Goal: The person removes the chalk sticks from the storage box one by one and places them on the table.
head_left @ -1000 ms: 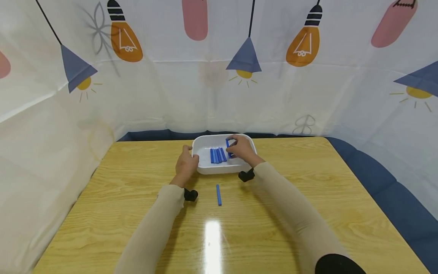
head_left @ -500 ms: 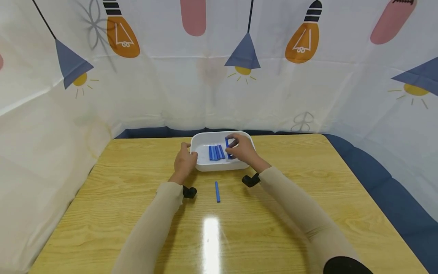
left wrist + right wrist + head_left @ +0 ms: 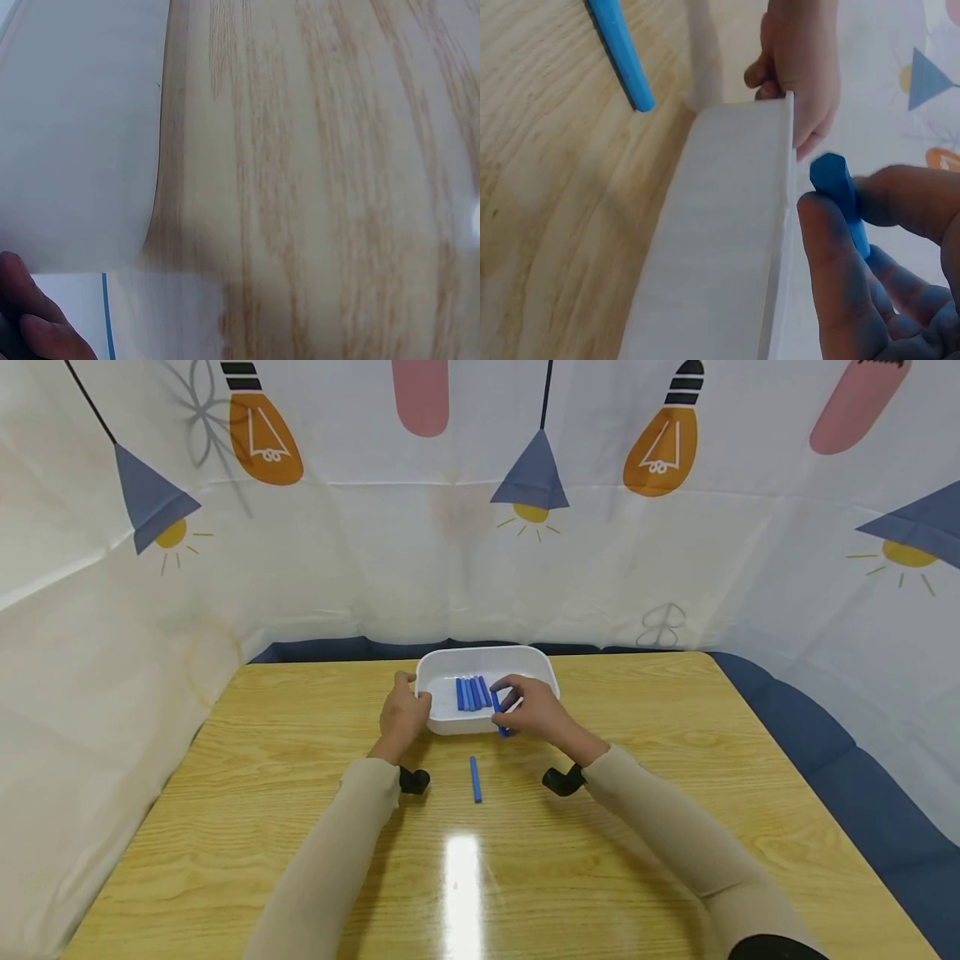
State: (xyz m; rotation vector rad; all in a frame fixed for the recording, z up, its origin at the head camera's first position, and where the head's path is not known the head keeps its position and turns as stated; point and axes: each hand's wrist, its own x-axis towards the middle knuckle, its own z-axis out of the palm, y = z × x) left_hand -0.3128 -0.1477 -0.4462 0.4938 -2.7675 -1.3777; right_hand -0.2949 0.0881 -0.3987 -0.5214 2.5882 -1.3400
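Note:
A white plastic tray [image 3: 465,727] stands near the table's far edge, with several blue chalk sticks [image 3: 470,694] side by side in it. My left hand [image 3: 402,714] grips the tray's left end, thumb over the rim. Between thumb and fingertips my right hand [image 3: 538,710] pinches one blue chalk stick [image 3: 834,178] over the tray's near rim. Blue dust marks its fingers [image 3: 832,277] in the right wrist view. Another chalk stick [image 3: 476,779] lies alone on the table in front of the tray. The left wrist view catches mostly the tray's side wall [image 3: 82,135].
The wooden table [image 3: 300,843] shows a bright light reflection near its front. Behind it hangs a white curtain [image 3: 390,568] printed with lamps and bulbs. A dark blue padded surface [image 3: 847,760] borders the table on the right.
My right hand has drawn the pinched chalk stick from inside the tray toward me, over the near rim. The left hand keeps its grip. The head view has shifted slightly.

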